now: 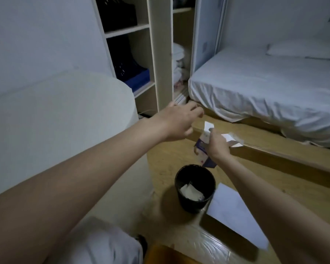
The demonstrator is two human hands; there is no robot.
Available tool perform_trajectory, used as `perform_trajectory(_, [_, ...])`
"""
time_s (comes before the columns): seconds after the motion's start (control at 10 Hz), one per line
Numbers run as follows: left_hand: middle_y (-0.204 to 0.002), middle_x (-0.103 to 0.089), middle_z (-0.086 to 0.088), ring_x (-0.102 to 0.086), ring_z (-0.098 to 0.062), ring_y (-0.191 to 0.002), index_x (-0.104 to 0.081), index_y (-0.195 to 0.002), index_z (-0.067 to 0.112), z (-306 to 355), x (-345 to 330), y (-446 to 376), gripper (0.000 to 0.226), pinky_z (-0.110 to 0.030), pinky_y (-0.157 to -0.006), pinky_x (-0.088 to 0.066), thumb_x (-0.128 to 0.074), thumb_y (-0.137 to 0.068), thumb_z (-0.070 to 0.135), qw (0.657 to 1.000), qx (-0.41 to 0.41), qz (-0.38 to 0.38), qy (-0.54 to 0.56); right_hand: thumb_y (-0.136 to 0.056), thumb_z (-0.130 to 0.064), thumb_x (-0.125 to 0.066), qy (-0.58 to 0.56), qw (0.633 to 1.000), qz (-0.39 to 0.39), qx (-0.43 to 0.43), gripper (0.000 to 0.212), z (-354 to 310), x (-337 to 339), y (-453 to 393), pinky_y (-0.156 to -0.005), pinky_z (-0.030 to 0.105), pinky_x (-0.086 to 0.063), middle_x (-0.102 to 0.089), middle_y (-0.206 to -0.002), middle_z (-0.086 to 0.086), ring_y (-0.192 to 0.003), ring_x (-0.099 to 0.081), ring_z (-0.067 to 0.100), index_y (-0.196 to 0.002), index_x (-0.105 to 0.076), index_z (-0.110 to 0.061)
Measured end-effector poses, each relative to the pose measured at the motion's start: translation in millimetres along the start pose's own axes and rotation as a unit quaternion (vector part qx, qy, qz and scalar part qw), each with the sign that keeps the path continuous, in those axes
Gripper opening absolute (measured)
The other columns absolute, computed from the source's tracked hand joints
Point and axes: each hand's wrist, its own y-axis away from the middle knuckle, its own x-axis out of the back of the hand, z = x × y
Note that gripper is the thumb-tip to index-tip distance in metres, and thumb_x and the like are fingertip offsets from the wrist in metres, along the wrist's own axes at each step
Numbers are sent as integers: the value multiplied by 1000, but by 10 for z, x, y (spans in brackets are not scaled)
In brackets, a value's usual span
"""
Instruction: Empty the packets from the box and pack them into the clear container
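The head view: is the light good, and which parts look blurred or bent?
Head view: the light is dim and bluish; the left hand is smeared by motion; the box in the right hand shows no readable print; the shelf uprights lean from wide-angle distortion; the black bin throws a soft shadow to its left.

The box (203, 149) looks like thin printed card, purple and white outside with plain white flaps, lightly glossy. The bin (194, 189) seems matt black plastic, with crumpled white paper inside. The floor (171, 161) is yellowish wood-look sheet with a slight sheen. The bed sheet (265, 88) is soft, wrinkled white cloth. The shelf unit (159, 54) has smooth cream laminate. The white sheet (234, 214) is matt paper.
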Motion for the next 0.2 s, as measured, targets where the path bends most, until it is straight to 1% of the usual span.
perform_trajectory(0.1, [-134, -41, 1, -52, -13, -107, -38, -134, 20, -44, -39, 10, 42, -37, -108, -31, -45, -93, 21, 1000, 5, 2, 22, -90, -9, -49, 39, 996, -79, 2, 26, 173, -132, -161, -79, 36, -41, -52, -117, 21, -112, -49, 39, -114, -49, -1])
perform_trajectory(0.2, [-129, -45, 2, -51, -8, -96, -40, -133, 18, -120, 117, 115, 41, -33, -102, -35, -46, -93, 18, 994, 8, 68, 84, -87, -1, -45, -28, 997, -59, 52, 19, 14, 156, -261, -63, 28, -41, -61, -92, 19, -93, -61, 35, -95, -62, 1])
